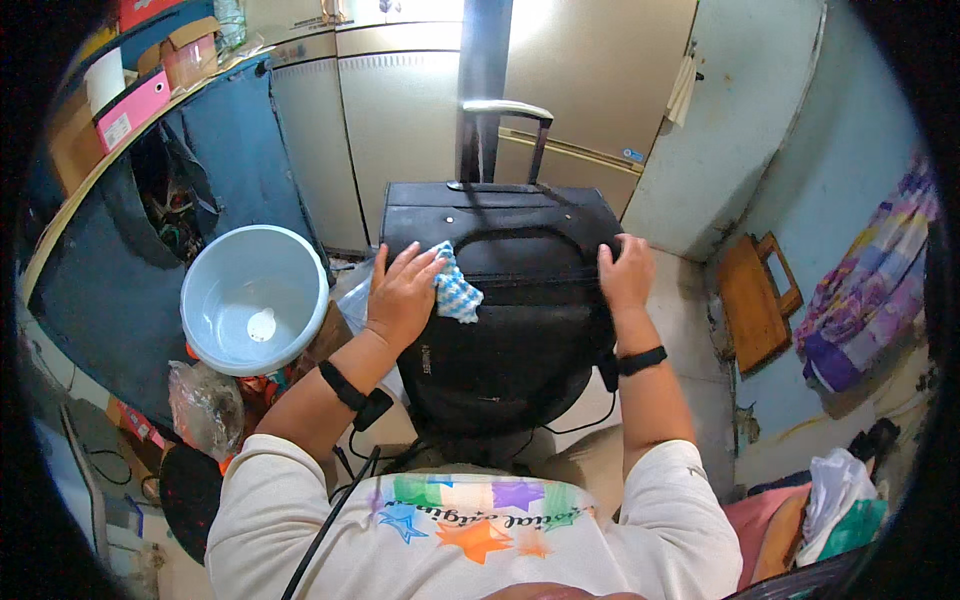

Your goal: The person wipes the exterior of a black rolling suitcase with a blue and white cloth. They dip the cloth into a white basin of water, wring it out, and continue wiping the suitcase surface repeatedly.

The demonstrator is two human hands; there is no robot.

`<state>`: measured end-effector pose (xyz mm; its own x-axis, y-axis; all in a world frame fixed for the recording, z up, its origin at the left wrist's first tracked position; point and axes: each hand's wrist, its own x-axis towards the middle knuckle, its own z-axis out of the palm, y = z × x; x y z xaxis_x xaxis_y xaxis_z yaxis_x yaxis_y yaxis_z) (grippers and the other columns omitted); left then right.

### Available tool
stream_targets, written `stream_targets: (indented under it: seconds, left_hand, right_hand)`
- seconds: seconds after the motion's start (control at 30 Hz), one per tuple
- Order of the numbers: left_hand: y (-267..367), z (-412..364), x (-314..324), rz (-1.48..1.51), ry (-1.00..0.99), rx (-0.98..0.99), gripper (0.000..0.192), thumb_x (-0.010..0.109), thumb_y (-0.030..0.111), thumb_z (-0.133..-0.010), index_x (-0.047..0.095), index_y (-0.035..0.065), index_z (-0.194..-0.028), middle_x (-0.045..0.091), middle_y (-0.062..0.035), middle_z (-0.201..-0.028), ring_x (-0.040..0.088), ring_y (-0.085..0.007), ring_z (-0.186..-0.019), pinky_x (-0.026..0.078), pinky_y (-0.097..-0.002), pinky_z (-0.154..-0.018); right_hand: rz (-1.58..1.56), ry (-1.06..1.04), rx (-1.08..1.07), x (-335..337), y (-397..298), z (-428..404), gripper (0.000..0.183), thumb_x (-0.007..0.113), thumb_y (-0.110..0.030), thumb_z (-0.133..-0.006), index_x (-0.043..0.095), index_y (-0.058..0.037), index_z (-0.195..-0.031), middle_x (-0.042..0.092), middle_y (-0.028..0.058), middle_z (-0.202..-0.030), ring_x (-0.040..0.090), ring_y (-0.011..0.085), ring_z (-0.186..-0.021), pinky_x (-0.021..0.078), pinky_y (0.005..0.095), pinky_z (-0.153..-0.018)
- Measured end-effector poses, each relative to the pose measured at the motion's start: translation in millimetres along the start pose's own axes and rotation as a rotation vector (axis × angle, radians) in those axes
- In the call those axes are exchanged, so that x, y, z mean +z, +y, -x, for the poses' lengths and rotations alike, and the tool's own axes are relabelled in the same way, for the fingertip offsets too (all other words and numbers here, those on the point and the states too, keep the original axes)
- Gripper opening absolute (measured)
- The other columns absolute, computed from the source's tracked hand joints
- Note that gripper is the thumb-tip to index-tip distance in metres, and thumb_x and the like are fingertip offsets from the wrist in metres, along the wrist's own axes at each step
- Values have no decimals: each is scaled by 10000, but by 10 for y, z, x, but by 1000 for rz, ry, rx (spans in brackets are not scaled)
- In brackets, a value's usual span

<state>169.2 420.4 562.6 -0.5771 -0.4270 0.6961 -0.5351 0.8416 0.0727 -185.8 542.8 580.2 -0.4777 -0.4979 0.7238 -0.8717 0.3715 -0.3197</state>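
A black suitcase (499, 360) stands upright before me, its telescopic handle (510, 110) pulled out at the far side. My left hand (403, 296) rests at the suitcase's upper left, fingers partly spread, and holds a blue-and-white knitted cloth (456, 289) against the front. Part of that cloth is hidden under the fingers. At the opposite side, my right hand (628, 274) grips the right edge, thumb on the near face and fingers around the side. A black carry strap (517, 232) arches across the top between my hands.
To the left is a light blue plastic basin (255, 300), above a clear plastic bag (206, 409). Refrigerators (401, 135) stand behind the suitcase. A wooden board (754, 307) leans at the right wall, near a hanging purple patterned cloth (870, 292). Black cables (581, 429) run from my wristbands.
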Motion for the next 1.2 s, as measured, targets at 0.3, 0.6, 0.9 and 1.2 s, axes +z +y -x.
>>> stream_targets:
  seconds: [0.3, 0.6, 0.9, 1.2]
  left_hand:
    - [123, 86, 261, -80, 18, -122, 464, 737, 219, -779, 657, 280, -1232, 474, -22, -1436, 347, -321, -1405, 112, -685, -1150]
    - [-191, -17, 477, -43, 96, 27, 596, 645, 80, -745, 576, 228, -1317, 457, -89, -1410, 382, -384, -1344, 234, -590, -1105]
    - [-676, -71, 1040, 66, 48, 96, 589, 588, 86, -859, 469, 184, -1427, 413, -87, -1452, 325, -357, -1418, 228, -587, -1146]
    - [-801, -410, 1708, 128, -118, -32, 479, 459, 224, -1013, 407, 264, -1487, 263, -46, -1586, 106, -343, -1523, 108, -644, -1196]
  right_hand:
    - [-275, -558, 362, 407, 902, -248, 711, 624, -657, -869, 651, 17, -1095, 677, 260, -1118, 633, 422, -1079, 485, 478, -900]
    - [-61, -512, 353, 78, 668, 34, 659, 574, -622, -914, 665, 26, -990, 679, 269, -1009, 637, 455, -979, 496, 498, -823]
    - [51, -366, 425, -315, 336, 1021, 558, 597, -513, -949, 589, 25, -800, 634, 253, -788, 607, 438, -759, 466, 492, -676]
    - [-172, -269, 572, -33, 244, 1768, 514, 609, -410, -973, 510, 31, -729, 569, 245, -714, 558, 389, -670, 433, 471, -636]
